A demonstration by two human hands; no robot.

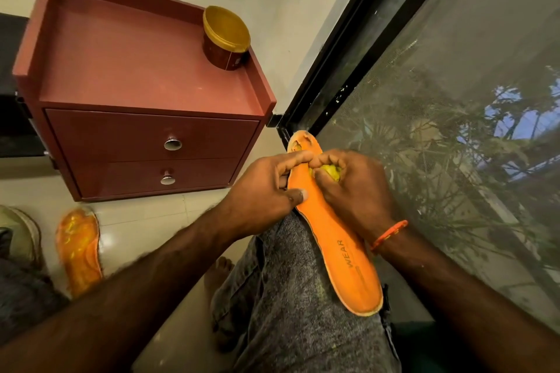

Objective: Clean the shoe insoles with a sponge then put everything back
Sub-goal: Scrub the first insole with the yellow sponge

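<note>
resting along the knee, the orange insole [336,239] is gripped by the left hand [266,194]; the right hand [351,188] clutches a yellow-green sponge [330,171] against it.

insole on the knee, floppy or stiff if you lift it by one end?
Probably bendy: the insole is thin foam, its toe edge frayed. It likely sags from one end, which may be why the left hand holds its side while the right hand works the sponge. Likely light.
</note>
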